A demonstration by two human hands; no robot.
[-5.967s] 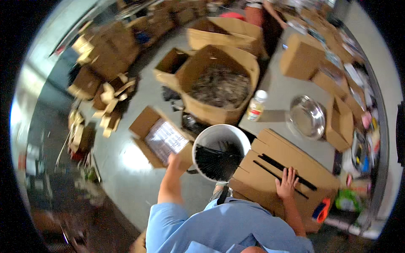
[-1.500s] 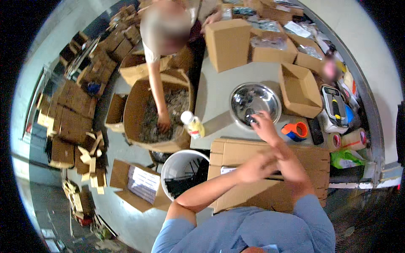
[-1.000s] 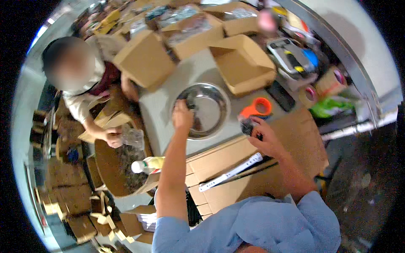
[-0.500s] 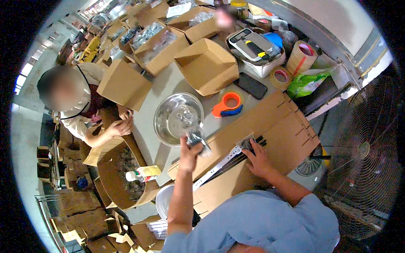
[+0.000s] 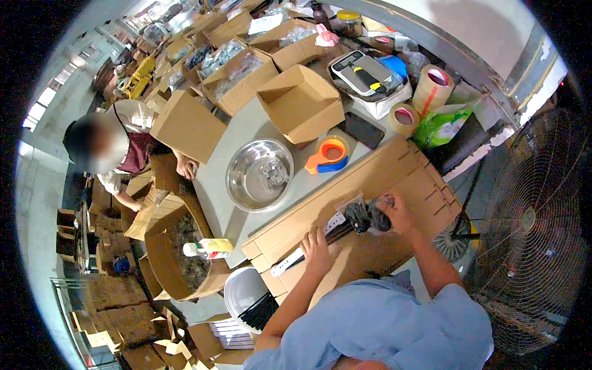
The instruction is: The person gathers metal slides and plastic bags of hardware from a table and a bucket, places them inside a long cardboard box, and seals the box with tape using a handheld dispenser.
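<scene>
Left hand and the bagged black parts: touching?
Apart: the head view shows a short stretch of the white strip between the left hand and the bagged black parts.

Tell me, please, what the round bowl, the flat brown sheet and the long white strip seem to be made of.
The bowl looks like polished metal, probably stainless steel: silvery, with bright reflections. The brown sheet looks like matte cardboard, judging by its colour and slotted edge. The white strip looks smooth, with holes; plastic or painted metal, I can't tell.

Left hand (image 5: 316,253): palm down, fingers bent; left forearm (image 5: 293,302) toward one o'clock. Right hand (image 5: 401,214): fingers curled; right forearm (image 5: 430,262) toward eleven.
</scene>
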